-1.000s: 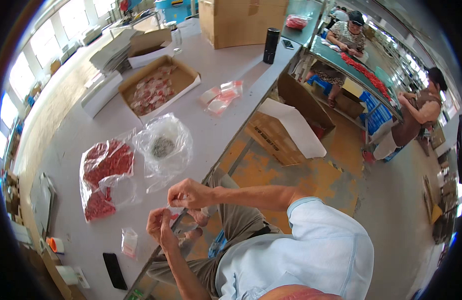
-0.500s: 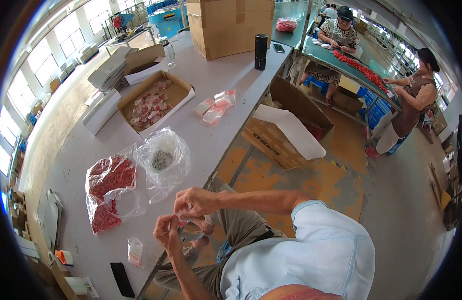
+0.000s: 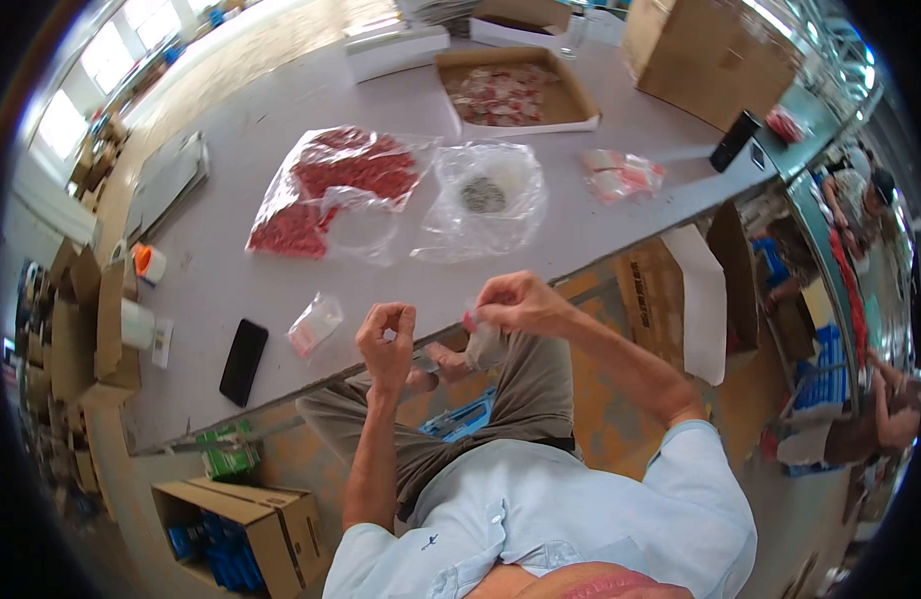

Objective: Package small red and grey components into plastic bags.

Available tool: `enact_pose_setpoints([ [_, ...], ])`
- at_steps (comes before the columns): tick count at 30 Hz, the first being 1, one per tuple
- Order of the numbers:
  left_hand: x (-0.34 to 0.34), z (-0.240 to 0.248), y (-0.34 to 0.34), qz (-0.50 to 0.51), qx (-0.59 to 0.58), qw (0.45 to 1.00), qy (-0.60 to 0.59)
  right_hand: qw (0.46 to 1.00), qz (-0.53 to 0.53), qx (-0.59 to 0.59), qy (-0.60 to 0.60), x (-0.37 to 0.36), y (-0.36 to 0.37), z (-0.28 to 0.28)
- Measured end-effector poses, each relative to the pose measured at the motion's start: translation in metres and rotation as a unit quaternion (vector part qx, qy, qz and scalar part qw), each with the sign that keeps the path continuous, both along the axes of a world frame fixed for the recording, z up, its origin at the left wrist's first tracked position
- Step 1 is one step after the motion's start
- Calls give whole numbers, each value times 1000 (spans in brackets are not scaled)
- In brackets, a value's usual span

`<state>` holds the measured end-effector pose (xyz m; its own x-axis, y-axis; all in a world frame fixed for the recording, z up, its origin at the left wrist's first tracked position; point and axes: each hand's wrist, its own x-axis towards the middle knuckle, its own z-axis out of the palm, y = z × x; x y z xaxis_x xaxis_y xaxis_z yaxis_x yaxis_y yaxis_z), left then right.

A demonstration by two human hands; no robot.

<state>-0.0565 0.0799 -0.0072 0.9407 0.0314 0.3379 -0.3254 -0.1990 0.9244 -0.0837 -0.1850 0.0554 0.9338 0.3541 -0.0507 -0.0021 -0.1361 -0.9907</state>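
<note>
My right hand (image 3: 523, 302) pinches a small clear plastic bag (image 3: 470, 317) with something red in it, just off the table's front edge. To its left, my left hand (image 3: 385, 344) is raised with thumb and fingertips curled together; whatever may be between them is too small to make out. Beyond the hands lies an opened clear bag of red pieces (image 3: 356, 165). Beside that bag sits a crumpled clear bag (image 3: 515, 200) holding small grey metal-looking parts (image 3: 482, 195). A small clear packet with red and white (image 3: 314, 324) lies on the table near my left hand.
At the back stands a shallow carton (image 3: 578, 105) of filled packets. Several packets (image 3: 625, 177) lie to the right, near a black cylinder (image 3: 735, 142) and a large carton (image 3: 710, 60). A black phone (image 3: 243, 362) rests at the left. Two people (image 3: 865, 215) work at a farther bench.
My hands have come apart, the right one carrying the small bag off to the right. The view has turned, so the table appears swung round and more of its left end shows.
</note>
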Motion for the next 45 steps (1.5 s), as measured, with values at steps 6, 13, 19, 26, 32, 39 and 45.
enact_pose_setpoints([
  [6, -10, -10, 6, 49, 73, 992, -87, 993, -116, 25, 6, 108, -62, 21],
  [13, -10, -10, 7, 45, 78, 991, -103, 967, -254, 8, 17, 205, -77, 49],
  [19, -19, 2, 33, 10, 4, 991, -130, 997, -39, -69, 11, 123, 54, 3],
  [26, -32, 1, 103, 151, 63, 975, -152, 995, 70, -4, 71, 91, 154, -31],
  [32, -24, -3, 150, 261, 146, 937, -180, 999, 35, -25, -16, 103, 207, -41],
  [39, -19, -14, 166, 231, 305, 908, -170, 992, 79, -99, -8, 136, 233, -39],
  [45, -18, -14, 162, 232, 311, 911, -143, 962, 85, -245, -85, 148, 246, -44],
])
